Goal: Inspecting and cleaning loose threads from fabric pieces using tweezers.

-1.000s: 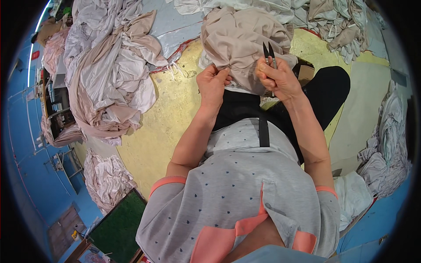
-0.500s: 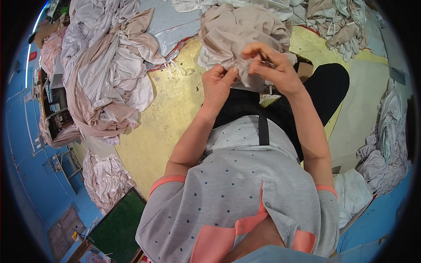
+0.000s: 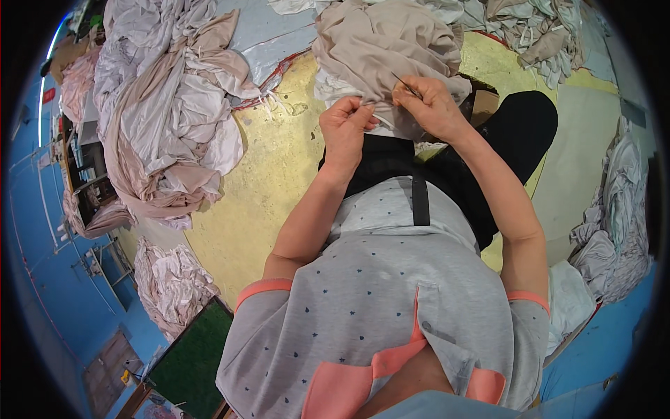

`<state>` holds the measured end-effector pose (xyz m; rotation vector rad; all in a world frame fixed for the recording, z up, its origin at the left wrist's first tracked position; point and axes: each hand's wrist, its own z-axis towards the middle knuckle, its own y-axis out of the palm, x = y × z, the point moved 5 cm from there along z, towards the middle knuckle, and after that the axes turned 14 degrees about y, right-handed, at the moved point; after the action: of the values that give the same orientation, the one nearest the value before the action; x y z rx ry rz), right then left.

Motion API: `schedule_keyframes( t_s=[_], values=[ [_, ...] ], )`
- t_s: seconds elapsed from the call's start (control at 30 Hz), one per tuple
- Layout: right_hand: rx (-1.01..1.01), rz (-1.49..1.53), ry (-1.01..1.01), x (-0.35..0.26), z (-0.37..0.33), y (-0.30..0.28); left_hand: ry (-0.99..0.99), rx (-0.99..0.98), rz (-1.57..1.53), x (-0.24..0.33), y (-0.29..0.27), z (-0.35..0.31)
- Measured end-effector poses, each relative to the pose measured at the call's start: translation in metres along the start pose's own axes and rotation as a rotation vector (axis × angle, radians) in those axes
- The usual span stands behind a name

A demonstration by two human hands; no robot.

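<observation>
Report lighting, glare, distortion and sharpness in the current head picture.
Head view, lighting: soft shadows in the folds of the beige cloth, a bright light strip at upper left; head view, glare: sheen on the grey sheeting; head view, distortion: the strip bows near the rim, corners black; head view, sharpness: left hand and right hand fairly clear, the dark tool hard to make out.

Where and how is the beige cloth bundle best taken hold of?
Best guess: pinch the near edge of the beige cloth bundle between thumb and fingertips, coming from the person's side. The heap is broad, loose and folded, with no firm handle, and that edge faces the person. The left hand pinches there; the right hand holds a dark tool.
</observation>
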<state>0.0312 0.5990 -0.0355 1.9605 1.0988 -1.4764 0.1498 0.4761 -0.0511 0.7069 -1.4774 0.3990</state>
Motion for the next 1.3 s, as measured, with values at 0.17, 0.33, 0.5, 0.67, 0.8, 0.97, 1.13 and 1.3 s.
schedule_keyframes(
  t_s=[0.17,0.33,0.5,0.67,0.8,0.97,1.13,1.3],
  values=[
    [0.178,-0.126,0.036,0.038,-0.016,-0.038,0.01,0.091,-0.072,-0.007,-0.014,0.004],
    [0.313,-0.003,0.098,0.026,-0.057,-0.077,0.009,0.088,-0.072,0.004,-0.016,0.002],
    [0.509,-0.335,0.196,0.057,-0.065,-0.138,-0.004,0.179,-0.203,0.001,-0.03,0.017],
    [0.29,-0.195,0.599,0.115,-0.039,-0.122,-0.022,0.212,-0.328,0.005,-0.051,0.026],
    [0.429,-0.652,0.229,0.129,-0.036,-0.111,-0.033,0.239,-0.217,0.014,-0.041,0.021],
    [0.343,-0.252,0.197,0.058,-0.044,-0.06,-0.076,0.132,0.078,0.027,-0.022,0.008],
    [0.217,0.13,-0.1,-0.001,-0.026,0.011,-0.132,0.039,0.049,0.022,-0.008,-0.001],
    [0.182,-0.007,-0.218,-0.017,-0.01,0.031,-0.069,0.017,-0.014,0.024,-0.007,-0.007]
  ],
)
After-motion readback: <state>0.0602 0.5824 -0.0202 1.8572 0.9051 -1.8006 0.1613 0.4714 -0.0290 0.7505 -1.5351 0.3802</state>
